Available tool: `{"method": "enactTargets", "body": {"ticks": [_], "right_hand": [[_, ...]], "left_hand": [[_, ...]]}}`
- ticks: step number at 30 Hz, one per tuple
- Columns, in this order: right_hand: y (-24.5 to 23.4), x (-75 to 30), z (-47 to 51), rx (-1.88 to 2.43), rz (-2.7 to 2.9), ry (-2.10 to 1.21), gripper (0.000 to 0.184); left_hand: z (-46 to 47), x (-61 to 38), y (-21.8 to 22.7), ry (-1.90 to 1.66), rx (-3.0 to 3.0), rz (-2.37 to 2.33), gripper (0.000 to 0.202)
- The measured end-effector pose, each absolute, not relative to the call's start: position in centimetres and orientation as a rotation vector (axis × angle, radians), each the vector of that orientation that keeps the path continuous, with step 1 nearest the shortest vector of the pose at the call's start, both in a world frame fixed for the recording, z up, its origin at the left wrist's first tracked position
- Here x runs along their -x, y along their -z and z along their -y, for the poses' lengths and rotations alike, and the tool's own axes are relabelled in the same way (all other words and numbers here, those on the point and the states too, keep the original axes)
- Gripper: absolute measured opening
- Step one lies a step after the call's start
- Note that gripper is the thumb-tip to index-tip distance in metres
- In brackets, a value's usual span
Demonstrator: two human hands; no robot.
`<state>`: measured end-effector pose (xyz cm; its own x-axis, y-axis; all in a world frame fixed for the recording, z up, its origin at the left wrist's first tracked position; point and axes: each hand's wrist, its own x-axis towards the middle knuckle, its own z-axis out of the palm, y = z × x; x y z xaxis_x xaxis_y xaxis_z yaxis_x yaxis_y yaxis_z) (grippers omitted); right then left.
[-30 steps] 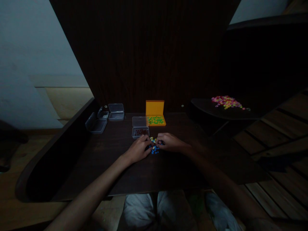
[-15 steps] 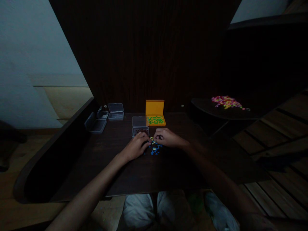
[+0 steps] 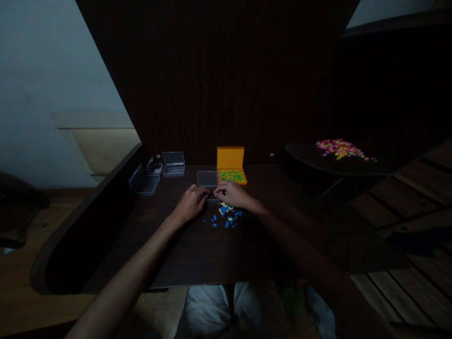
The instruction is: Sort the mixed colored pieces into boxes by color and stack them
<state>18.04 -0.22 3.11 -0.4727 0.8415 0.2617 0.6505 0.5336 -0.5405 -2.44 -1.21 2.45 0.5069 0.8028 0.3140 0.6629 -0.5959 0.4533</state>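
Pieces point(image 3: 230, 219) in blue and pale yellow lie loose on the dark desk point(image 3: 190, 259), nearest me and just short of my hands. Half a second ago my fingers were down among them; now both hands have gone farther off, to the clear box point(image 3: 213, 200), and more of the blue spread is uncovered. That puts the work in hand at the box, with the loose pieces out of my fingers' reach for the moment. My left hand point(image 3: 191, 201) is at its left, fingers bent inward and close together; my right hand point(image 3: 231, 193) comes from the right, thumb and fingertips drawn into a pinch. They nearly meet over the tray, but I can't tell whether either grip has anything in it, so dark and small are the fingertips. Just beyond stands the box's opened lid point(image 3: 207, 178), beside an orange box point(image 3: 230, 157) with green pieces point(image 3: 231, 176) inside. Far left are three clear cases point(image 3: 173, 169); far right, a pink and yellow heap point(image 3: 342, 148) on a shelf point(image 3: 303, 155)
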Motion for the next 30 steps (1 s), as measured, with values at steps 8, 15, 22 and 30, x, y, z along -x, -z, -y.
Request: {"method": "enactTargets", "body": {"ticks": [8, 15, 22, 30], "right_hand": [[-2.5, -22.4, 5.1, 1.074, 2.312, -0.494, 0.012], [-1.1, -23.7, 8.9, 1.024, 2.432, -0.530, 0.015], [-1.5, -23.7, 9.3, 1.123, 2.530, -0.474, 0.011], [-1.8, -24.2, 9.3, 1.187, 2.500, -0.490, 0.011]], "left_hand": [[5.6, 2.3, -3.5, -0.832, -2.522, -0.993, 0.023], [9.4, -0.6, -1.8, -0.714, -2.545, -0.905, 0.018], [9.1, -1.6, -1.1, -0.658, -2.547, -1.037, 0.013], [9.3, -1.0, -1.2, -0.658, -2.548, -1.082, 0.011]]}}
